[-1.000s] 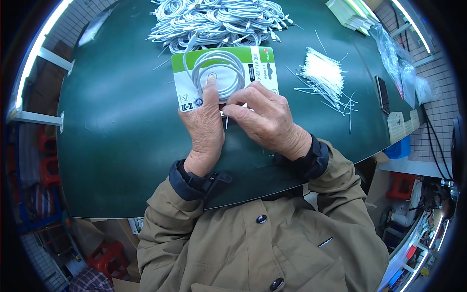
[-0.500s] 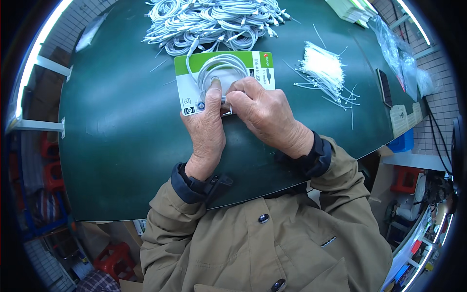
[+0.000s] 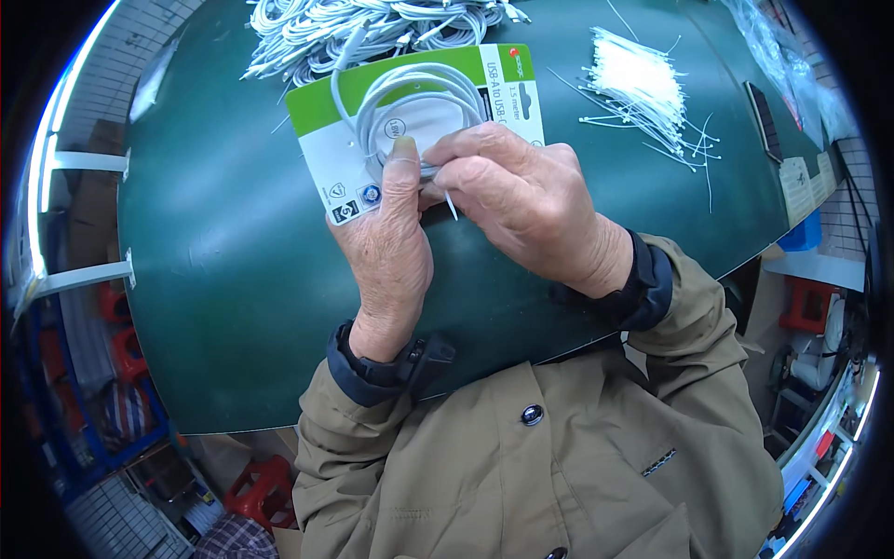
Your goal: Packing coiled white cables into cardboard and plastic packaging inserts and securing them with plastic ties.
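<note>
A green and white packaging card (image 3: 318, 132) with a hang hole is held over the table by my left hand (image 3: 384, 238). On its face lies a coiled white cable (image 3: 365, 98), whose plug end points up past the card's top edge. My left thumb presses the coil and card at the lower edge; the other left fingers are hidden behind. Against the coil's lower right side, my right hand (image 3: 535, 200) is closed in a pinch. A thin white cable tie (image 3: 452, 207) sticks out below its fingertips; exactly how it is gripped is partly hidden.
On the green table (image 3: 233, 279), a heap of coiled white cables (image 3: 298, 47) lies beyond the card. To the right is a pile of white cable ties (image 3: 638, 79). A dark phone (image 3: 764, 121) and clear plastic bags (image 3: 778, 42) lie near the right edge.
The card has tilted, its left side lower, and shifts slightly up and left in view. The cable tie's end now hangs straighter below my right fingers. The whole view has shifted a little.
</note>
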A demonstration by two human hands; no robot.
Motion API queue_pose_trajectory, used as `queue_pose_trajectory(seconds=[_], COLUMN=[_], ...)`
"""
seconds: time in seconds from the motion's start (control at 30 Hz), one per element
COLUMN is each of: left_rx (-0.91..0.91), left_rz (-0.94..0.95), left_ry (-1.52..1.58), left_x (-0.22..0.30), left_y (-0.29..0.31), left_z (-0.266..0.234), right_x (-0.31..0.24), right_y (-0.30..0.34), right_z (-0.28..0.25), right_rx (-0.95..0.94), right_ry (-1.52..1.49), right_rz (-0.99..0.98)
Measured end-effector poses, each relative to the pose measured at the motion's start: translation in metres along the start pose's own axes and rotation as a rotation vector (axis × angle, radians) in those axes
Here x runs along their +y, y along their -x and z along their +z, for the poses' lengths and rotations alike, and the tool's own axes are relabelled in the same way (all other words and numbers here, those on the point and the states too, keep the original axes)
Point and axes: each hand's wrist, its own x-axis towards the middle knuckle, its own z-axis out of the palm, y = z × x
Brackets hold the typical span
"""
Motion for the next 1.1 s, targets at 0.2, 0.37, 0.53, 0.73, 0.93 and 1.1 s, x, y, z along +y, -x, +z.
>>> queue_pose_trajectory(seconds=[0.2, 0.37, 0.53, 0.73, 0.93, 1.1], left_rx=[-0.053, -0.058, -0.047, -0.046, -0.022, 0.001], left_rz=[0.063, 0.085, 0.106, 0.114, 0.110, 0.116], left_ry=[-0.004, -0.012, 0.008, 0.018, -0.021, -0.061], left_x=[0.000, 0.000, 0.003, 0.001, 0.003, 0.003], left_y=[-0.001, -0.002, -0.003, -0.004, -0.004, -0.002], left_z=[-0.006, -0.004, -0.001, -0.001, -0.001, 0.000], right_x=[-0.005, -0.006, -0.009, -0.009, -0.008, -0.011], right_y=[-0.001, 0.001, 0.003, 0.002, 0.001, 0.002], right_z=[-0.002, -0.002, 0.000, 0.003, 0.002, 0.001], right_rx=[0.004, -0.003, 0.015, 0.053, 0.038, 0.021], right_ry=[0.008, -0.004, -0.074, -0.150, -0.182, -0.206], right_rz=[-0.074, -0.100, -0.107, -0.109, -0.142, -0.125])
